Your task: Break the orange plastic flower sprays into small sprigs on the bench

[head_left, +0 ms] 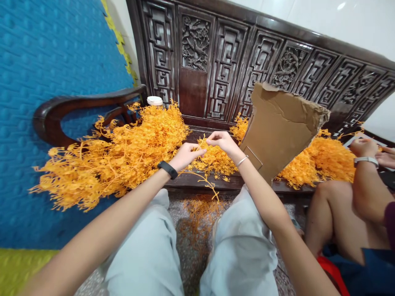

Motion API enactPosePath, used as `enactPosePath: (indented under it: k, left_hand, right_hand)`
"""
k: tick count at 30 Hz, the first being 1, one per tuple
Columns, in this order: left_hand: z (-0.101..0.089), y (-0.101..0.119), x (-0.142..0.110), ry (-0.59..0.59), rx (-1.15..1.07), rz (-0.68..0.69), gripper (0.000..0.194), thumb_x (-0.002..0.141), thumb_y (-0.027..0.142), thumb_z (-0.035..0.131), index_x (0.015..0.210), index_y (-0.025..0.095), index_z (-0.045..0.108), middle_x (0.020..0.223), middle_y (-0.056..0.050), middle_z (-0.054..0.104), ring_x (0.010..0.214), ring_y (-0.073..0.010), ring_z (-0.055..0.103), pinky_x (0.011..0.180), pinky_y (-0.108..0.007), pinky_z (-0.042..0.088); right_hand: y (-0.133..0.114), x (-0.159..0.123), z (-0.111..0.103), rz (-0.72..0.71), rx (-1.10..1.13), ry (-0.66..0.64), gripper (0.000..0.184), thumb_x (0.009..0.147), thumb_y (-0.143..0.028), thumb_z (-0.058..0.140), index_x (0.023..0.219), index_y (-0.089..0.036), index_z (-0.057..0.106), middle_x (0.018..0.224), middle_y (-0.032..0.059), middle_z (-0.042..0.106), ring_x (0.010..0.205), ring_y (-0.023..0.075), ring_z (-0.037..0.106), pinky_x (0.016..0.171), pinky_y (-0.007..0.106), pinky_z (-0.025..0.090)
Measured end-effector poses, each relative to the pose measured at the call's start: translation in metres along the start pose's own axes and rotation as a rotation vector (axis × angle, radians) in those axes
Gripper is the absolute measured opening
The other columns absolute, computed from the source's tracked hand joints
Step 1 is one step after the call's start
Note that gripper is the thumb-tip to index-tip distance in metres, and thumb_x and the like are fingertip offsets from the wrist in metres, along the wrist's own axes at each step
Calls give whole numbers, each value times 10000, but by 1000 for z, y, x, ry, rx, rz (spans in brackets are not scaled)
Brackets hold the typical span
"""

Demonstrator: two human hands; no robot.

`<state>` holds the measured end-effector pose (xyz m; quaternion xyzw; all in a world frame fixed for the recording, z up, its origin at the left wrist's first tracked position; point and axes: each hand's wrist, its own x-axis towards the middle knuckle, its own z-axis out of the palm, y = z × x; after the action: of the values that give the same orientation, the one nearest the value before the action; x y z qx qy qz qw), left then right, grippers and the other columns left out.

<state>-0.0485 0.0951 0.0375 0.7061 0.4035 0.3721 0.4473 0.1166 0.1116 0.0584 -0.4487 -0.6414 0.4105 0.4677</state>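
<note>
While the left hand (186, 155) pinches a thin orange sprig (202, 142), the right hand's (224, 142) fingertips pressed together beside it, hard tugging could snap it.

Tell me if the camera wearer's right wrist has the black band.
No, the black band circles the left wrist; the right wrist has a bracelet.

Bright light; a glare spot (nearly pure white) on the pale wall (308, 16) above the carved bench back (194, 92), whose polish glints. Below it, the floor (193, 263) is dimmer. Wide-angle distortion stretches the edges.
</note>
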Motion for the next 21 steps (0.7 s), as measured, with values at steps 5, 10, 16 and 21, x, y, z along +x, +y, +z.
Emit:
enactPosePath:
  k: [5, 10, 16, 21]
  left_hand:
    - [3, -1, 2, 4, -99, -61, 299, 790, 276, 553, 520, 156, 505, 423, 50, 390, 347, -50, 316, 385, -201, 216]
    - [4, 2, 2, 37, -184, -102, 362, 842, 314, 501, 518, 152, 495, 430, 44, 392, 331, -43, 312, 368, -196, 223]
    - [11, 8, 3, 68, -277, -183, 358, 848, 263, 498, 516, 129, 512, 486, 22, 475, 326, -32, 322, 346, -193, 227]
    - [21, 8, 9, 111, -500, -330, 359, 842, 200, 492, 491, 130, 474, 389, 40, 394, 299, -41, 322, 349, -188, 244]
  right_hand:
    - [3, 3, -1, 72, 82, -29, 128, 666, -138, 656, 608, -142, 541, 535, -19, 601, 553, 97, 577, 598, 226, 445]
    - [6, 3, -4, 28, 99, 3, 117, 667, -168, 655, 617, -143, 553, 549, -21, 596, 530, 76, 540, 568, 205, 428]
    - [15, 8, -3, 85, 120, 102, 47, 653, -166, 638, 629, -143, 604, 573, -24, 594, 541, 70, 526, 548, 195, 408]
    - [20, 17, 4, 160, 88, 239, 86, 644, -109, 598, 564, -141, 596, 515, -35, 563, 494, 59, 482, 492, 180, 360]
